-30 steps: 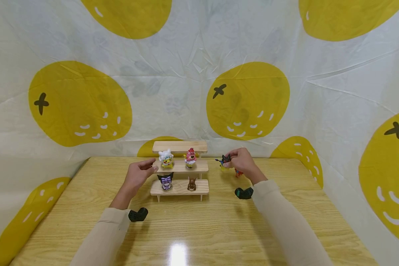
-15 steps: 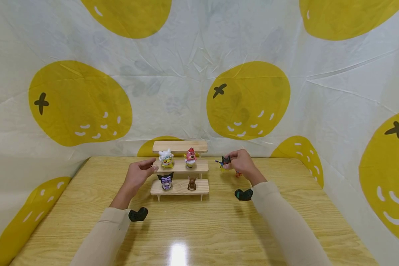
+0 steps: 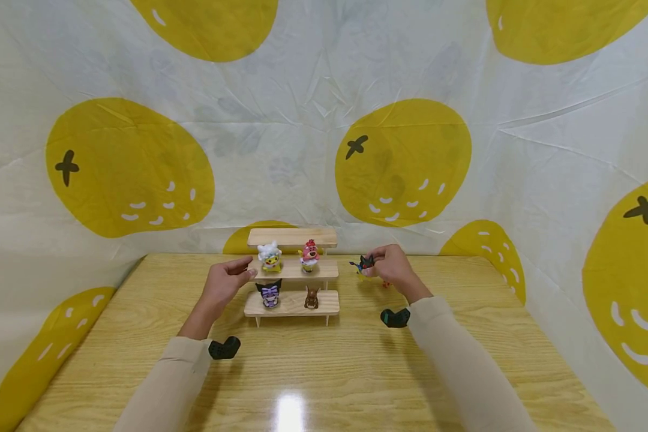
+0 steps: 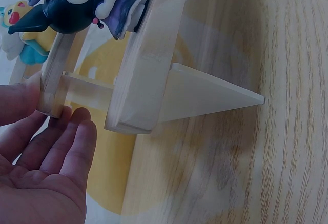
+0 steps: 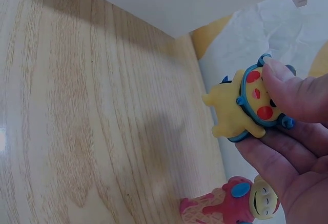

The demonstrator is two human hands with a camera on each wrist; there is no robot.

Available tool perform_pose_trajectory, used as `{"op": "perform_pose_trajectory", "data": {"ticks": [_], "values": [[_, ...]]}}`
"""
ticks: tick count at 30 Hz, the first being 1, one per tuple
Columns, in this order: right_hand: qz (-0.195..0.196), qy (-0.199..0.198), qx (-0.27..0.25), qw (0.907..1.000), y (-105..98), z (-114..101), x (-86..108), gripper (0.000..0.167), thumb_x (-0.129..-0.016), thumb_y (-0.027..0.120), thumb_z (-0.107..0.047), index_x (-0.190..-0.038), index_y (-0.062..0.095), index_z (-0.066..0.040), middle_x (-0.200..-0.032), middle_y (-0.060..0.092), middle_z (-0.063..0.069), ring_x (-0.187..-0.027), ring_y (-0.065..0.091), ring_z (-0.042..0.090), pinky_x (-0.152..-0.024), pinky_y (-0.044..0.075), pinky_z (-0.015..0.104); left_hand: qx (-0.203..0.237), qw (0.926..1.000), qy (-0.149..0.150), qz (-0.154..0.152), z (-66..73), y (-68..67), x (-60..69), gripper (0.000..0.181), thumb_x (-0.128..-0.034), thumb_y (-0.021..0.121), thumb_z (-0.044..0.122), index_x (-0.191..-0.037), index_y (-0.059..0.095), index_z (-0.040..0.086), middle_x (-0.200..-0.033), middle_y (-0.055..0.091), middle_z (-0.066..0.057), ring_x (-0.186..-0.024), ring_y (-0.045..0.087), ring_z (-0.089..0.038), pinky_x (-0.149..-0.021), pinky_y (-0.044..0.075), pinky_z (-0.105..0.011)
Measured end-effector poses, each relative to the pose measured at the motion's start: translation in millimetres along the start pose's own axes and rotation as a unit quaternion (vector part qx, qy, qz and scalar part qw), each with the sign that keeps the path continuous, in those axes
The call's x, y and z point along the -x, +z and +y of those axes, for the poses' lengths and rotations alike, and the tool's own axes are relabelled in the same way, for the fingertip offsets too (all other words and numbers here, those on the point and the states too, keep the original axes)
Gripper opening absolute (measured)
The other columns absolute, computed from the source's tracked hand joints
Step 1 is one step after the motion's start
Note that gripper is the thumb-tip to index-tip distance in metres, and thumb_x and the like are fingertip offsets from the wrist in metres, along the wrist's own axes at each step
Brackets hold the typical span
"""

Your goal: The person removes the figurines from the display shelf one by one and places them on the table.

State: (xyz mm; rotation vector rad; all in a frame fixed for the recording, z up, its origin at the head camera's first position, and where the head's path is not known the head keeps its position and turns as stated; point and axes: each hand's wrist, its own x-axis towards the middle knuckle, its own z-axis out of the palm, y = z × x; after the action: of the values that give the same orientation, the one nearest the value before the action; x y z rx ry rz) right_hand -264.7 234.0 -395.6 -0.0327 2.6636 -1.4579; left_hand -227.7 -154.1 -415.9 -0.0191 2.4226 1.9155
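Observation:
On the left, my left hand grips the end of the middle board of a three-step wooden display stand; in the left wrist view the thumb lies on one face and fingers curl at the other. Thumb and fingers of my right hand pinch a yellow Pikachu figurine with a dark blue-trimmed hood, held right of the stand. Below it in the right wrist view is a red figurine with a pale smiling face, mostly hidden by the hand in the head view.
A white-hooded Pikachu figurine and a pink bear figurine stand on the middle step. The lowest step bears a black-and-purple figurine and a brown mouse-like figurine. Behind the wooden table hangs a lemon-print cloth.
My right hand has sunk slightly with the Pikachu figurine, covering more of the red figurine. My left hand stays on the stand.

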Motion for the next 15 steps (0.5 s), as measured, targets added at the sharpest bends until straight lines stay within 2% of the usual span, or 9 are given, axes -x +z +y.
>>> {"op": "perform_pose_trajectory", "data": {"ticks": [7,15], "values": [[0.006,0.006,-0.001,1.0,1.8,1.4,-0.2,0.029,-0.087,0.08,0.002,-0.115,0.074,0.004,-0.116,0.074,0.022,-0.104,0.068,0.026,-0.083,0.056,0.028,0.002,1.0,0.003,-0.002,-0.2,-0.3,0.0,0.052,-0.1039,0.065,0.013,-0.153,0.051,0.0,-0.157,0.051,-0.022,-0.148,0.048,-0.034,-0.111,0.053,-0.029],[0.006,0.008,-0.005,0.9999,3.3,4.0,-0.1,0.031,-0.088,0.08,0.001,-0.118,0.073,0.004,-0.121,0.073,0.025,-0.103,0.067,0.027,-0.072,0.052,0.024,0.003,1.0,0.004,-0.001,-0.6,-0.5,0.0,0.052,-0.1037,0.065,0.014,-0.152,0.051,0.001,-0.157,0.051,-0.022,-0.147,0.049,-0.034,-0.111,0.053,-0.029]]}}
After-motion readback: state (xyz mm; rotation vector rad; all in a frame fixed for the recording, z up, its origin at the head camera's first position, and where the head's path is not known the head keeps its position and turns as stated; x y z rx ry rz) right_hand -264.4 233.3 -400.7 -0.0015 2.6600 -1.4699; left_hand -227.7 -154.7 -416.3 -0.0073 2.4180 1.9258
